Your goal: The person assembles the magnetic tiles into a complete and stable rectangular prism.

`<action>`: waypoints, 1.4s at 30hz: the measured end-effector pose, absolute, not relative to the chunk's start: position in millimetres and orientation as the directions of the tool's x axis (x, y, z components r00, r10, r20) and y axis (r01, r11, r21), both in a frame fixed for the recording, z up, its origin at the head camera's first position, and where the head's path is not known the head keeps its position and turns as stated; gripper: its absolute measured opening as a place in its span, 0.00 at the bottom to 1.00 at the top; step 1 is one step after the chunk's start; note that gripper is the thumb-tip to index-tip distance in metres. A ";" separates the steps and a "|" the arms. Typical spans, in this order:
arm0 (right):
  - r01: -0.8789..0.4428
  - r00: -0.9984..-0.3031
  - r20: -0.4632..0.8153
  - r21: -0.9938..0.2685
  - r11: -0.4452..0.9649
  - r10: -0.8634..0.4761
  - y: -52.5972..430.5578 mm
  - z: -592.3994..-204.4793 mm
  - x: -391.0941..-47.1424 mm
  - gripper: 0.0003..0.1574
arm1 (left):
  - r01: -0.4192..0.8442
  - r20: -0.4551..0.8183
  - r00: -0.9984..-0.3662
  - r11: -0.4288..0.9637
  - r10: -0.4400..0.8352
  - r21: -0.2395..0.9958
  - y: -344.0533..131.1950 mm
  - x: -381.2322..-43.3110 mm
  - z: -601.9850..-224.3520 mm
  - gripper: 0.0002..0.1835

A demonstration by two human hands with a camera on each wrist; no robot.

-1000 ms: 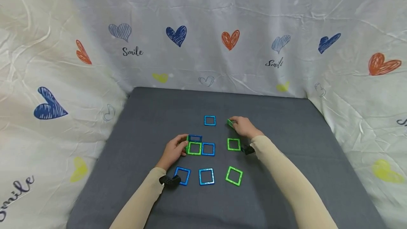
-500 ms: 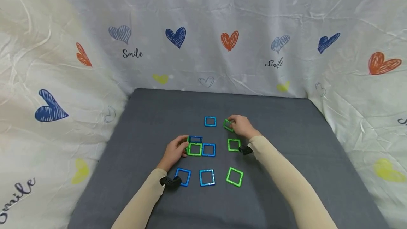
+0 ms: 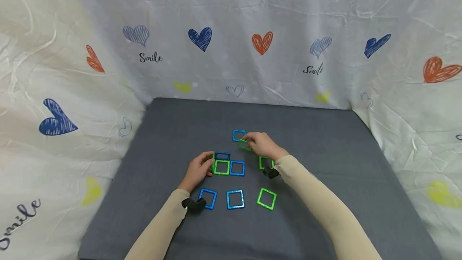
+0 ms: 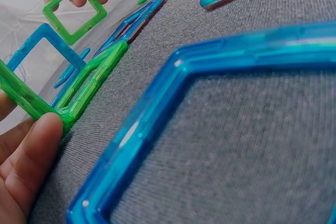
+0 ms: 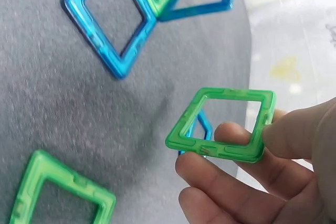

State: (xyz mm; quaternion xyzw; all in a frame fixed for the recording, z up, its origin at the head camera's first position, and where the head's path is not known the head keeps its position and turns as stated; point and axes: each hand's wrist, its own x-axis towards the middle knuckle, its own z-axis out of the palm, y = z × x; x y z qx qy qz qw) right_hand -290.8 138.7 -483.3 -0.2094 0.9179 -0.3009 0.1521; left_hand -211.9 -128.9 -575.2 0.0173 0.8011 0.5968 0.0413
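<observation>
My left hand (image 3: pixel 198 168) grips an upright green magnetic tile (image 4: pixel 21 90) at the left side of a small build, the thumb low on its frame. An upright blue tile (image 4: pixel 65 48) stands at the back of a flat green tile (image 4: pixel 97 85), and a flat blue tile (image 3: pixel 237 175) adjoins that on the right. Raised over the cloth, a square green tile (image 5: pixel 236 92) is pinched at one corner between thumb and fingers of my right hand (image 3: pixel 265 145). In the head view it overlaps the space just in front of the far blue tile (image 3: pixel 239 131).
Nearer me on the dark grey cloth (image 3: pixel 310 220) lie a blue tile (image 3: pixel 213 202), a second blue tile (image 3: pixel 235 208) and a green tile (image 3: pixel 267 208). Another green tile (image 3: pixel 261 164) lies partly behind the right wrist camera (image 3: pixel 270 172). A white printed curtain (image 3: pixel 231 63) surrounds the table.
My right hand has carried the green tile leftward from the far right toward the build, past the front of the far blue tile. The left hand has stayed at the build.
</observation>
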 end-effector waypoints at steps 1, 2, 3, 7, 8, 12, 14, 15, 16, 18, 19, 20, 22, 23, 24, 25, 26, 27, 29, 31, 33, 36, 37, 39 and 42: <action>-0.296 -0.863 -0.157 -0.613 0.733 -0.480 137.0 -483.6 -290.1 0.24 | -0.021 -0.045 -0.996 0.288 0.077 0.957 -129.0 -212.3 -575.4 0.20; -0.299 -0.861 -0.159 -0.608 0.736 -0.482 135.2 -483.7 -289.3 0.23 | -0.021 -0.046 -0.996 0.287 0.078 0.958 -128.9 -212.3 -575.1 0.20; -0.306 -0.859 -0.160 -0.603 0.737 -0.487 133.8 -483.8 -288.4 0.23 | -0.022 -0.046 -0.996 0.286 0.078 0.958 -128.8 -212.3 -574.6 0.20; -0.323 -0.851 -0.161 -0.588 0.741 -0.499 130.0 -485.3 -286.7 0.22 | -0.020 -0.044 -0.996 0.282 0.077 0.959 -128.6 -212.5 -573.1 0.20; -0.331 -0.849 -0.159 -0.584 0.741 -0.504 129.5 -485.5 -286.2 0.22 | -0.018 -0.041 -0.996 0.282 0.079 0.959 -128.5 -212.4 -573.0 0.20; -0.336 -0.841 -0.167 -0.583 0.740 -0.514 127.8 -487.4 -284.6 0.22 | -0.008 -0.033 -0.996 0.280 0.082 0.960 -128.9 -212.9 -575.2 0.20; -0.340 -0.838 -0.170 -0.580 0.740 -0.518 126.7 -488.0 -283.7 0.21 | -0.010 -0.034 -0.996 0.276 0.084 0.961 -129.4 -213.1 -576.0 0.20; -0.337 -0.838 -0.174 -0.581 0.741 -0.517 126.1 -488.1 -283.0 0.21 | -0.010 -0.035 -0.996 0.276 0.085 0.961 -129.4 -213.2 -576.3 0.20; -0.340 -0.836 -0.174 -0.580 0.740 -0.520 125.6 -488.4 -282.6 0.20 | -0.010 -0.035 -0.996 0.277 0.086 0.961 -129.4 -213.2 -576.6 0.20; -0.342 -0.835 -0.174 -0.577 0.741 -0.521 124.7 -488.9 -281.7 0.20 | -0.011 -0.036 -0.996 0.277 0.086 0.961 -129.5 -213.2 -576.7 0.20; -0.341 -0.835 -0.176 -0.580 0.740 -0.522 124.4 -489.0 -281.2 0.20 | -0.012 -0.037 -0.996 0.278 0.086 0.961 -129.5 -213.2 -576.7 0.20; -0.339 -0.835 -0.176 -0.582 0.739 -0.522 124.2 -489.3 -280.8 0.20 | -0.014 -0.039 -0.996 0.279 0.085 0.960 -129.4 -213.2 -576.5 0.20; -0.336 -0.834 -0.179 -0.584 0.739 -0.521 123.7 -490.0 -279.9 0.20 | -0.018 -0.043 -0.996 0.278 0.082 0.960 -129.3 -213.3 -576.4 0.19; -0.338 -0.835 -0.178 -0.582 0.740 -0.521 123.5 -490.5 -279.5 0.21 | -0.019 -0.044 -0.996 0.278 0.082 0.960 -129.4 -213.4 -576.3 0.19; -0.337 -0.835 -0.179 -0.581 0.741 -0.520 123.4 -490.9 -279.1 0.21 | -0.019 -0.044 -0.996 0.279 0.082 0.960 -129.4 -213.4 -576.3 0.19; -0.337 -0.834 -0.181 -0.580 0.741 -0.521 123.2 -491.4 -278.8 0.21 | -0.015 -0.040 -0.996 0.282 0.083 0.959 -129.4 -213.7 -576.6 0.20; -0.339 -0.833 -0.183 -0.579 0.742 -0.523 123.1 -491.9 -278.4 0.21 | -0.015 -0.040 -0.996 0.282 0.084 0.959 -129.5 -213.7 -576.7 0.20; -0.341 -0.831 -0.184 -0.578 0.742 -0.525 122.9 -492.3 -278.1 0.21 | -0.014 -0.040 -0.996 0.281 0.084 0.959 -129.5 -213.8 -576.8 0.20; -0.346 -0.828 -0.184 -0.578 0.740 -0.530 122.8 -492.5 -277.0 0.22 | -0.015 -0.040 -0.996 0.281 0.084 0.960 -129.2 -213.6 -576.4 0.19; -0.354 -0.822 -0.182 -0.579 0.734 -0.540 122.8 -493.1 -276.0 0.22 | -0.018 -0.042 -0.996 0.279 0.082 0.960 -129.0 -213.5 -576.4 0.19; -0.364 -0.815 -0.178 -0.583 0.726 -0.551 122.9 -493.2 -274.7 0.21 | -0.021 -0.045 -0.996 0.277 0.081 0.961 -128.8 -213.1 -576.1 0.19; -0.382 -0.805 -0.166 -0.588 0.713 -0.569 123.4 -493.7 -273.1 0.21 | -0.014 -0.038 -0.996 0.279 0.084 0.960 -128.8 -212.9 -576.4 0.19; -0.388 -0.803 -0.163 -0.588 0.710 -0.573 123.4 -494.0 -272.6 0.21 | -0.012 -0.037 -0.996 0.280 0.084 0.960 -128.8 -212.9 -576.3 0.19; -0.403 -0.801 -0.150 -0.580 0.707 -0.580 123.2 -494.4 -271.8 0.22 | -0.008 -0.033 -0.996 0.280 0.084 0.960 -129.0 -213.1 -576.7 0.19; -0.412 -0.803 -0.140 -0.572 0.709 -0.579 123.1 -495.0 -271.5 0.22 | -0.007 -0.031 -0.996 0.283 0.083 0.959 -128.9 -213.5 -576.2 0.19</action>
